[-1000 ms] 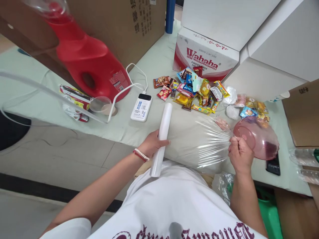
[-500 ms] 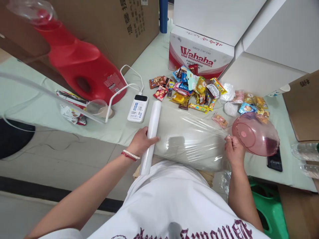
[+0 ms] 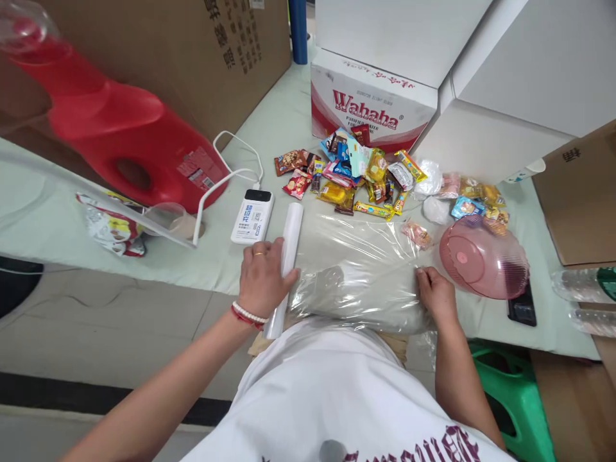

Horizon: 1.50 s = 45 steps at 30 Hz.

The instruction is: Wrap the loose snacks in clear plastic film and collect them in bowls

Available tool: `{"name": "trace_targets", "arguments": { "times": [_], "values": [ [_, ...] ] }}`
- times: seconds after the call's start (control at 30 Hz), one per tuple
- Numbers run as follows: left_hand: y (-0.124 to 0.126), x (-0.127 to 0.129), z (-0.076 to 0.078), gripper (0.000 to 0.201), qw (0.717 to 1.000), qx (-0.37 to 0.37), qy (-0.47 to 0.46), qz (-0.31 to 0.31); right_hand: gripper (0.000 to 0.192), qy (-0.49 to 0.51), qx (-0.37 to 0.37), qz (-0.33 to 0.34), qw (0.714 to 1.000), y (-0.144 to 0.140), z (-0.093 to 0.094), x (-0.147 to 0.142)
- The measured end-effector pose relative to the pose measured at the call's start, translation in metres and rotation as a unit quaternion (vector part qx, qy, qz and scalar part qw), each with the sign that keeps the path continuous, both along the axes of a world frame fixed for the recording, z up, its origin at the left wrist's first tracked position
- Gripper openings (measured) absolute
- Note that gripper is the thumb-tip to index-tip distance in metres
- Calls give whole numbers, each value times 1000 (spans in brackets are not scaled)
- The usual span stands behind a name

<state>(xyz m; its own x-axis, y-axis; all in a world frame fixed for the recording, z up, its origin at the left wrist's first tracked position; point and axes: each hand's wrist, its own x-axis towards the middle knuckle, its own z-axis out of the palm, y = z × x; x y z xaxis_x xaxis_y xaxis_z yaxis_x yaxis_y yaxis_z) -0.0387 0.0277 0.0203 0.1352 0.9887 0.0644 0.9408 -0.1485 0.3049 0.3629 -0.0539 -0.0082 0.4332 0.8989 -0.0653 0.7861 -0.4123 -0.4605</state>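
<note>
My left hand (image 3: 262,277) grips a white roll of cling film (image 3: 287,255) that lies across the table's front edge. A clear sheet of film (image 3: 359,269) stretches from the roll to my right hand (image 3: 436,295), which pinches the sheet's free end down on the pale green tablecloth (image 3: 283,128). Just right of that hand a pink plastic bowl (image 3: 484,256) sits upside down. A pile of several wrapped snacks (image 3: 366,176) lies beyond the sheet.
A white power bank (image 3: 251,215) with its cable lies left of the roll, beside a red jug (image 3: 125,141) and a small clear cup (image 3: 168,218). A Wahaha carton (image 3: 373,106), white boxes and cardboard stand behind. A black phone (image 3: 522,308) lies under the bowl's edge.
The film sheet, bunched and held up at my right hand before, now lies spread flat on the table. Both hands have come down and my right hand has moved left, away from the bowl.
</note>
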Motion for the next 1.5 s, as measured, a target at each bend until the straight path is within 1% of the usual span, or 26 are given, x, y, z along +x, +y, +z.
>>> {"name": "trace_targets", "arguments": {
  "times": [0.1, 0.17, 0.23, 0.27, 0.33, 0.4, 0.43, 0.5, 0.6, 0.67, 0.73, 0.77, 0.8, 0.87, 0.97, 1.03, 1.07, 1.1, 1.13, 1.17, 1.2, 1.27, 1.33, 1.4, 1.43, 1.5],
  "values": [
    [1, 3, -1, 41, 995, 38, -30, -90, 55, 30, -48, 9, 998, 0, 11, 13],
    [2, 7, 2, 30, 991, 44, -55, -116, 55, 53, -84, 19, 995, 4, 25, 24],
    [3, 17, 7, 26, 986, 40, -91, -134, 55, 53, -91, 7, 994, 13, 45, 32],
    [4, 23, 9, 26, 981, 26, -112, -154, 54, 32, -71, -7, 997, 21, 58, 33],
    [5, 40, 11, 29, 965, -24, -148, -215, 53, -41, 10, -31, 999, 47, 82, 26],
    [6, 57, 8, 31, 944, -78, -164, -274, 53, -91, 103, -19, 990, 84, 101, 8],
    [7, 64, 4, 33, 937, -98, -165, -293, 53, -87, 131, -1, 988, 108, 105, -3],
    [9, 73, -5, 41, 930, -124, -157, -308, 56, -59, 152, 35, 986, 160, 104, -28],
    [12, 73, -18, 52, 931, -138, -122, -315, 67, -45, 158, 60, 985, 237, 83, -56],
    [13, 68, -23, 53, 931, -129, -83, -330, 71, -48, 117, 75, 989, 277, 66, -66],
    [14, 63, -25, 53, 928, -115, -45, -352, 71, -65, 43, 85, 993, 302, 57, -67],
    [14, 61, -25, 54, 926, -107, -30, -361, 69, -75, 8, 91, 993, 309, 58, -63],
    [15, 60, -26, 54, 924, -99, -18, -368, 66, -83, -19, 97, 992, 313, 61, -57],
    [15, 60, -28, 53, 924, -83, -2, -373, 62, -94, -38, 111, 989, 315, 79, -40],
    [15, 60, -30, 51, 928, -69, 3, -366, 63, -110, -15, 132, 985, 305, 125, -19],
    [15, 61, -30, 50, 929, -69, 0, -363, 62, -111, -8, 186, 976, 293, 154, -24],
    [15, 61, -30, 50, 930, -70, -1, -362, 60, -107, -12, 233, 966, 287, 163, -35],
    [15, 62, -30, 50, 929, -73, -3, -363, 58, -104, -18, 288, 952, 282, 167, -50],
    [15, 62, -29, 50, 928, -77, -4, -364, 55, -107, -25, 341, 934, 276, 166, -69],
    [15, 63, -29, 51, 927, -82, -4, -366, 53, -120, -32, 381, 916, 271, 159, -91],
    [16, 63, -28, 51, 925, -88, -3, -369, 53, -143, -47, 404, 903, 267, 147, -113],
    [18, 64, -27, 51, 923, -98, 3, -371, 56, -184, -83, 410, 889, 261, 117, -153],
    [19, 65, -27, 52, 923, -101, 11, -370, 55, -213, -109, 388, 890, 256, 91, -178],
    [19, 65, -25, 51, 923, -101, 17, -371, 50, -230, -97, 366, 896, 249, 78, -183],
    [19, 66, -24, 51, 923, -102, 19, -371, 48, -234, -77, 363, 899, 243, 79, -179],
    [20, 67, -21, 52, 922, -107, 21, -372, 51, -230, -30, 369, 900, 224, 91, -159]
  ]
}}
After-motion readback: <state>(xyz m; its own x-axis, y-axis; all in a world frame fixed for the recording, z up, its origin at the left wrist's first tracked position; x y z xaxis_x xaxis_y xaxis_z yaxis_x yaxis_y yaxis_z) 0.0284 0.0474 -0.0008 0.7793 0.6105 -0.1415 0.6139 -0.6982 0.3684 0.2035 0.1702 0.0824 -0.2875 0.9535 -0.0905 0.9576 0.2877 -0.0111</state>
